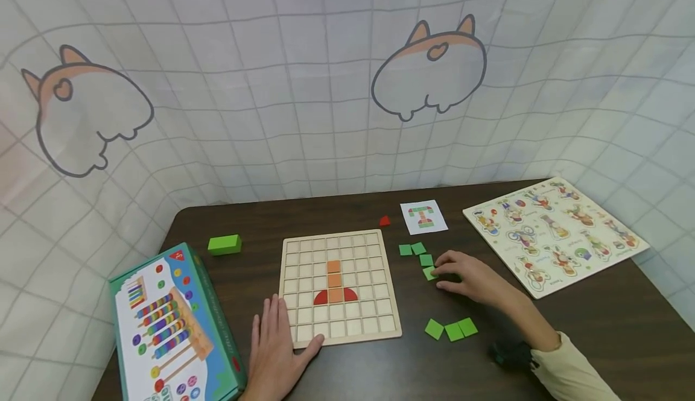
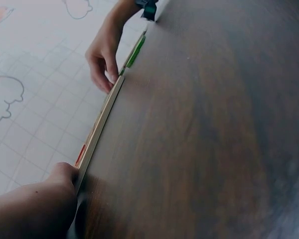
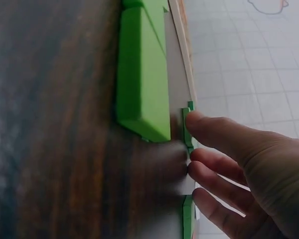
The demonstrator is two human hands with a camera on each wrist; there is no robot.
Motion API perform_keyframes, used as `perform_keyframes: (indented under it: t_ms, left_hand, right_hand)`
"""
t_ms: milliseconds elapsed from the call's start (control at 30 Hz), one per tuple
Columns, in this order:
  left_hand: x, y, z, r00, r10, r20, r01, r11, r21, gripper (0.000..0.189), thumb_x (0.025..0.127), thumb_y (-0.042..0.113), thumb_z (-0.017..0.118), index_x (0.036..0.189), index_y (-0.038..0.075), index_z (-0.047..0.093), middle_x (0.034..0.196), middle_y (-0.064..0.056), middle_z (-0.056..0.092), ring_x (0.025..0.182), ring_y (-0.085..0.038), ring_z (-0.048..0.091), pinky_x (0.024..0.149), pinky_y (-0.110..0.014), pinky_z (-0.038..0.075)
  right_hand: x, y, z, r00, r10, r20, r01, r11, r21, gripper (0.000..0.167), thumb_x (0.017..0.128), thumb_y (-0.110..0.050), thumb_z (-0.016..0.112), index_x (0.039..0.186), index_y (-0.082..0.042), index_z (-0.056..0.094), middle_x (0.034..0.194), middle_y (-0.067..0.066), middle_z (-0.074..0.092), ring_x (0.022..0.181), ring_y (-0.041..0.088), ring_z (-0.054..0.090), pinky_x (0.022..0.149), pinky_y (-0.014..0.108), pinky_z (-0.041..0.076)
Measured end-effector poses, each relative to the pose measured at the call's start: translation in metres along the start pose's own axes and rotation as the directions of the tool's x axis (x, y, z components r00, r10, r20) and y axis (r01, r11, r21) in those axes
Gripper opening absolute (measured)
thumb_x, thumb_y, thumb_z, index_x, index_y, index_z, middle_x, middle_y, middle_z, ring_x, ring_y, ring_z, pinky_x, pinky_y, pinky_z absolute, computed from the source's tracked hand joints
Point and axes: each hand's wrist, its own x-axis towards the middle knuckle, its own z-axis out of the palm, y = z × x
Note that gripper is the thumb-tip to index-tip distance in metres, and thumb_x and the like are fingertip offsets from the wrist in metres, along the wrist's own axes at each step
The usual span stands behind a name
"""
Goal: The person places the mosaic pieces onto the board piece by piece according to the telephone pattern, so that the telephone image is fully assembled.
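A wooden grid board (image 1: 372, 324) lies flat on the table. Three orange squares (image 1: 334, 280) form a column in it, flanked at the bottom by a red quarter-round piece (image 1: 321, 297) on the left and another (image 1: 350, 294) on the right. My left hand (image 1: 276, 353) rests along the board's lower left corner, fingers straight, thumb at the front edge. To the right of the board, my right hand (image 1: 469, 277) reaches down with loosely bent fingers, fingertips at a green square tile (image 1: 429, 273). In the right wrist view, the thumb (image 3: 224, 130) meets a tile's edge, apart from the other fingers.
Several green tiles (image 1: 405, 249) lie above the right hand, and three more (image 1: 453, 331) nearer me. Behind are a red piece (image 1: 384, 221) and a pattern card (image 1: 424, 217). A picture puzzle board (image 1: 556, 235) lies right; a green block (image 1: 224, 245) and a toy box (image 1: 174, 328) lie left.
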Motion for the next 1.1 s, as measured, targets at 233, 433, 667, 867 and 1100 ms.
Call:
perform_keyframes:
  t_ms: [233, 433, 667, 867, 1100]
  left_hand:
    - [0.001, 0.001, 0.001, 1.0, 0.01, -0.023, -0.01, 1.0, -0.007, 0.116, 0.078, 0.078, 0.055, 0.153, -0.003, 0.018, 0.162, -0.021, 0.012, 0.151, -0.038, 0.008, 0.119, -0.057, 0.005]
    - [0.0, 0.002, 0.0, 1.0, 0.01, -0.021, -0.01, 1.0, -0.006, 0.116, 0.078, 0.078, 0.054, 0.153, -0.003, 0.017, 0.162, -0.021, 0.012, 0.151, -0.039, 0.008, 0.119, -0.058, 0.005]
    - [0.0, 0.002, 0.0, 1.0, 0.005, -0.008, -0.005, 1.0, -0.002, 0.117, 0.078, 0.078, 0.053, 0.153, -0.003, 0.017, 0.162, -0.021, 0.011, 0.151, -0.039, 0.007, 0.119, -0.058, 0.005]
    - [0.0, 0.001, 0.0, 1.0, 0.005, -0.008, -0.005, 1.0, -0.001, 0.117, 0.078, 0.078, 0.053, 0.153, -0.003, 0.017, 0.162, -0.021, 0.011, 0.151, -0.038, 0.007, 0.12, -0.058, 0.004]
    - [0.0, 0.002, 0.0, 1.0, 0.005, 0.001, -0.005, 1.0, 0.004, 0.118, 0.078, 0.08, 0.052, 0.153, -0.004, 0.016, 0.162, -0.022, 0.011, 0.151, -0.039, 0.007, 0.119, -0.058, 0.005]
  right_hand:
    - [0.0, 0.001, 0.0, 0.999, -0.027, -0.033, 0.028, 1.0, 0.003, 0.007, 0.084, -0.013, 0.073, 0.091, -0.016, 0.072, 0.107, 0.004, 0.065, 0.096, 0.019, 0.063, 0.079, 0.035, 0.055]
    - [0.001, 0.003, 0.002, 0.997, -0.058, -0.054, 0.058, 0.998, 0.003, 0.01, 0.084, -0.01, 0.073, 0.088, -0.018, 0.07, 0.107, 0.005, 0.067, 0.096, 0.02, 0.063, 0.077, 0.035, 0.055]
    - [0.004, 0.002, 0.006, 0.982, -0.12, -0.148, 0.109, 0.991, -0.08, 0.013, 0.08, -0.014, 0.078, 0.089, -0.02, 0.07, 0.098, -0.004, 0.065, 0.086, 0.01, 0.062, 0.07, 0.029, 0.054]
    - [0.018, -0.005, 0.002, 0.938, -0.181, -0.295, 0.177, 0.983, -0.04, 0.022, 0.075, -0.013, 0.082, 0.095, -0.017, 0.073, 0.094, -0.005, 0.065, 0.08, 0.006, 0.061, 0.067, 0.023, 0.053]
    - [0.024, -0.014, 0.003, 0.915, -0.245, -0.319, 0.271, 0.962, 0.04, 0.027, 0.072, -0.006, 0.082, 0.096, -0.012, 0.073, 0.092, -0.001, 0.065, 0.077, 0.009, 0.06, 0.067, 0.015, 0.047]
